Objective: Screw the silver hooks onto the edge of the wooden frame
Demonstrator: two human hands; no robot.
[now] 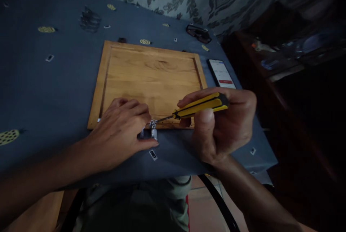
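A wooden panel with a raised frame (151, 77) lies flat on a blue patterned tablecloth (54, 87). At its near edge sits a small metal hinge (151, 130). My left hand (123, 131) rests on the panel's near edge, fingers closed around the hinge and pinning it. My right hand (224, 123) grips a screwdriver (200, 106) with a yellow and black handle. Its tip points left and touches the top of the hinge.
A smartphone (221, 74) with a lit screen lies right of the panel. Dark glasses (198, 33) lie at the far right of the table. A patterned curtain hangs behind. The table's right edge drops to a dark shelf with clutter.
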